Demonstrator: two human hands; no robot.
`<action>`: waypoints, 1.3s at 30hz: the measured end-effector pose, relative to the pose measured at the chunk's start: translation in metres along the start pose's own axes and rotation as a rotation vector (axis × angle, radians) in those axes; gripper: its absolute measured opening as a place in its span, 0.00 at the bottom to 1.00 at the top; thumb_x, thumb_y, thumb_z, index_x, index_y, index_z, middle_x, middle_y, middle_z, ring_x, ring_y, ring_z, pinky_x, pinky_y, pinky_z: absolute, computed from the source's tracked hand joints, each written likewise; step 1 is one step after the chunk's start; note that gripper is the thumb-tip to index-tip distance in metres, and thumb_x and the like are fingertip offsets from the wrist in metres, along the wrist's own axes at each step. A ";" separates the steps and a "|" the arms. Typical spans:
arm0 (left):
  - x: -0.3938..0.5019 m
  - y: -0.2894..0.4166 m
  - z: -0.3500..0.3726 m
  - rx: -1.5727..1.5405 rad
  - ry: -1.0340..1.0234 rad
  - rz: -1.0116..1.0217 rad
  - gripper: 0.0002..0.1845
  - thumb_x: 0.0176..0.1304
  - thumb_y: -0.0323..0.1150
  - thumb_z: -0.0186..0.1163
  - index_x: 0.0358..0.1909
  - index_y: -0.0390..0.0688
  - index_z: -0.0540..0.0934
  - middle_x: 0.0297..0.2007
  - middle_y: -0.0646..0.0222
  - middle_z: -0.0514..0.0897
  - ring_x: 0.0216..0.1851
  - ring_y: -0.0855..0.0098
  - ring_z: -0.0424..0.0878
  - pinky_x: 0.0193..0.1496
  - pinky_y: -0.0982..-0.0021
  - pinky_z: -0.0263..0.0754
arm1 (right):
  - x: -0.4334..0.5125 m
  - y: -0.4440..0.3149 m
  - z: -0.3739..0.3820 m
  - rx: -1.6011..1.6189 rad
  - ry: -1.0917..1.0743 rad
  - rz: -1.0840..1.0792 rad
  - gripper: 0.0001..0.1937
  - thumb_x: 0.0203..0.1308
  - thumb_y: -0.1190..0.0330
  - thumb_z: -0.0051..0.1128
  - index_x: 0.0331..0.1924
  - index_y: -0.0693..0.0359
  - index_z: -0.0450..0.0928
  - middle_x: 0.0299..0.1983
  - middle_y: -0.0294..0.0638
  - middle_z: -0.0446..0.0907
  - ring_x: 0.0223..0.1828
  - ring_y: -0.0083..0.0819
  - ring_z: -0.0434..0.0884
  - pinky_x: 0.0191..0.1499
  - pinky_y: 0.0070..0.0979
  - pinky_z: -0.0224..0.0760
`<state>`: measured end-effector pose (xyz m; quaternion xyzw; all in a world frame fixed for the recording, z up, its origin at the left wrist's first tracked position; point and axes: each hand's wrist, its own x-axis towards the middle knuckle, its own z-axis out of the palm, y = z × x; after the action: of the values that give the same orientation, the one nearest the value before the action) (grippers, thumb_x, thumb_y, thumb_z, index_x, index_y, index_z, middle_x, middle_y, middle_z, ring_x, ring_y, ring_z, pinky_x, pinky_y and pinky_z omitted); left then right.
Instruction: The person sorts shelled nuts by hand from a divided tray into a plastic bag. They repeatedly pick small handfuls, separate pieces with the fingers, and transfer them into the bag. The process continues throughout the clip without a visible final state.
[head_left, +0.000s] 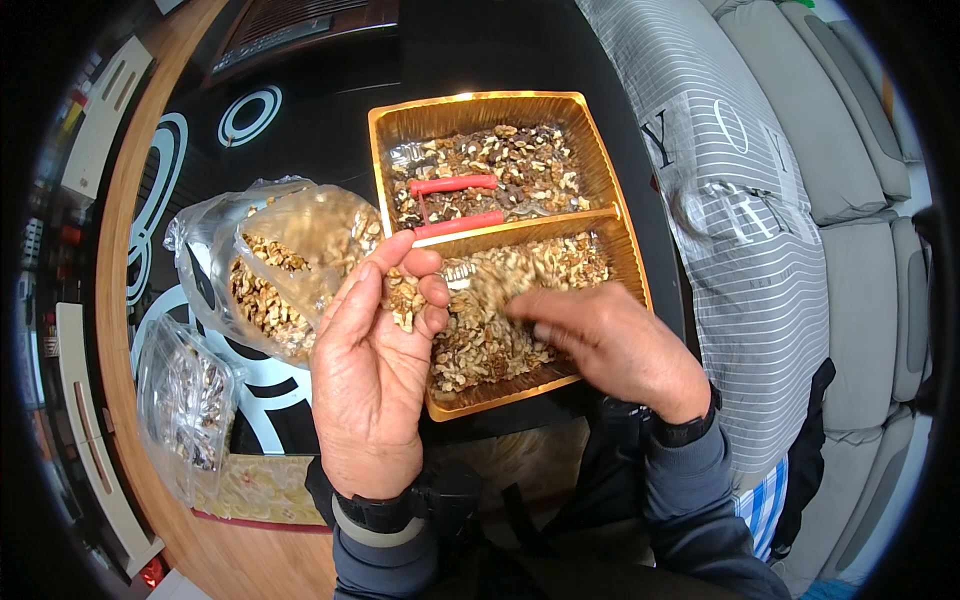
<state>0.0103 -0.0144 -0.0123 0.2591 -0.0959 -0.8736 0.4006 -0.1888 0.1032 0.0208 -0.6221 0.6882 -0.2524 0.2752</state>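
My left hand (375, 375) is turned palm up, its curled fingers holding a few walnut kernel pieces (403, 300). My right hand (622, 345) hovers over the near compartment of a gold plastic tray (525, 386), fingers drawn together and blurred; whether they hold anything cannot be made out. Walnut pieces (480, 352) cover the bottom of that compartment. In the far compartment lie darker walnut bits and shells (517, 146), with a red-handled tool (454, 184) resting on them against the divider.
Left of the tray sits a clear plastic bag (300, 225) of walnut kernels. A clear plastic container (187, 405) with dark bits lies nearer me, at the edge of the black table (322, 142). A sofa (855, 300) with a striped grey cover (757, 322) stands to the right.
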 end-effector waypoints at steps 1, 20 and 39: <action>0.000 0.000 -0.001 -0.012 -0.028 0.001 0.21 0.86 0.32 0.50 0.68 0.25 0.75 0.51 0.50 0.85 0.44 0.61 0.84 0.49 0.64 0.81 | 0.002 0.004 0.001 0.017 0.085 -0.006 0.13 0.68 0.78 0.62 0.55 0.65 0.85 0.47 0.58 0.89 0.45 0.53 0.92 0.48 0.44 0.85; 0.001 -0.001 -0.002 -0.018 -0.057 0.013 0.21 0.86 0.33 0.50 0.68 0.26 0.75 0.51 0.51 0.85 0.46 0.62 0.83 0.51 0.64 0.79 | 0.012 0.002 0.029 -0.458 0.066 -0.086 0.06 0.57 0.80 0.60 0.39 0.65 0.80 0.34 0.46 0.80 0.41 0.50 0.85 0.41 0.45 0.80; -0.001 -0.003 0.000 0.031 -0.010 0.047 0.20 0.85 0.33 0.51 0.67 0.26 0.76 0.50 0.53 0.86 0.45 0.63 0.83 0.49 0.65 0.79 | 0.013 0.004 0.001 0.892 0.115 0.549 0.07 0.79 0.72 0.57 0.43 0.66 0.84 0.36 0.38 0.88 0.29 0.21 0.87 0.30 0.17 0.76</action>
<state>0.0092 -0.0119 -0.0130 0.2584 -0.1176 -0.8636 0.4166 -0.1918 0.0902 0.0160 -0.2262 0.6655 -0.4732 0.5311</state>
